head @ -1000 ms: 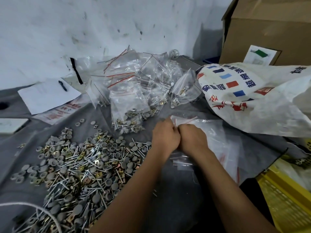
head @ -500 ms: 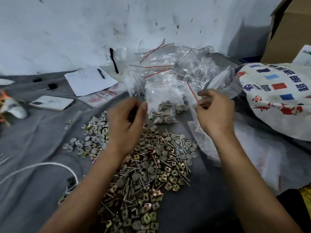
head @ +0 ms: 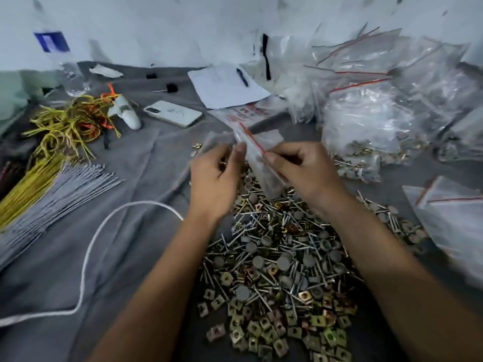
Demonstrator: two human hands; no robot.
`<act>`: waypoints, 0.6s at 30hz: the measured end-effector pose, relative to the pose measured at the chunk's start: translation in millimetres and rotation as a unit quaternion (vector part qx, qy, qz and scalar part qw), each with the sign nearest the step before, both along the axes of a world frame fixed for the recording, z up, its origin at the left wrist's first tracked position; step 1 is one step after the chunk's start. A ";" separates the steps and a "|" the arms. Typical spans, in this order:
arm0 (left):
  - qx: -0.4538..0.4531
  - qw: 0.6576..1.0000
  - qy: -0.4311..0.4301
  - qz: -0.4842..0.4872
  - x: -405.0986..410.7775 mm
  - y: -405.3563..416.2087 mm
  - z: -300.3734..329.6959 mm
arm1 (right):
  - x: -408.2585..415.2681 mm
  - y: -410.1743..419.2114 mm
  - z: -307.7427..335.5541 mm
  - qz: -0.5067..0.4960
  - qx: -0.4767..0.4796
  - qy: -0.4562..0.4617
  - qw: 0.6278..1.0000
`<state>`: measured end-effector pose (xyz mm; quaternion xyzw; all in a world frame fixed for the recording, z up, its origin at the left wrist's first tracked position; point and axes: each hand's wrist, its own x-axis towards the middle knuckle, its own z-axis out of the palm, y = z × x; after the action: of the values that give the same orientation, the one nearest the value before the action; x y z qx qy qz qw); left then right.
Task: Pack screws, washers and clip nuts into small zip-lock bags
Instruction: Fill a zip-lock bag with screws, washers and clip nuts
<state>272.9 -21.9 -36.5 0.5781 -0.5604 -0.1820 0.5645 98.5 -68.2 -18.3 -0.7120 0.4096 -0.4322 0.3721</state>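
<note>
A small clear zip-lock bag [head: 264, 148] with a red seal line hangs above the table between both hands. My left hand [head: 214, 184] pinches its upper left edge. My right hand [head: 300, 171] pinches its red-lined rim on the right. The bag looks empty, though blur hides detail. Below the hands lies a wide heap of screws, grey washers and brass-coloured clip nuts [head: 282, 270] on the grey cloth [head: 130, 257]. Filled zip-lock bags [head: 366, 126] are piled at the back right.
More empty bags [head: 449, 215] lie at the right edge. A white phone [head: 172, 113], paper with a pen [head: 227, 87], a water bottle [head: 60, 56], yellow ties [head: 68, 124], grey cable ties [head: 60, 189] and a white cord [head: 104, 231] lie to the left.
The view has swung left. My hands, apart half a second ago, have come together over the heap, and both now hold one small bag.
</note>
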 end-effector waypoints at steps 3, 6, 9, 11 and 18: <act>0.022 0.999 0.033 -0.034 -12.7 1.1 -6.0 | 0.9 2.2 -8.6 0.012 -0.118 0.079 0.990; 0.047 0.997 0.060 -0.021 -17.1 0.8 -9.4 | -0.4 4.2 -11.9 -0.011 -0.170 0.102 0.980; 0.081 0.984 0.156 -0.013 -21.0 0.8 -6.6 | -0.9 8.0 -14.6 -0.034 -0.220 0.118 0.968; 0.112 0.967 0.227 -0.004 -25.0 0.5 -5.9 | -1.5 8.7 -16.2 -0.054 -0.247 0.126 0.959; 0.145 0.910 0.389 -0.018 -29.2 3.0 -0.9 | -3.5 8.1 -14.5 -0.070 -0.288 0.130 0.946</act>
<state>243.7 -18.9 -37.4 0.5269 -0.2742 -0.4821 0.6440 95.0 -60.1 -32.8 -0.8085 0.3609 -0.4605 0.0641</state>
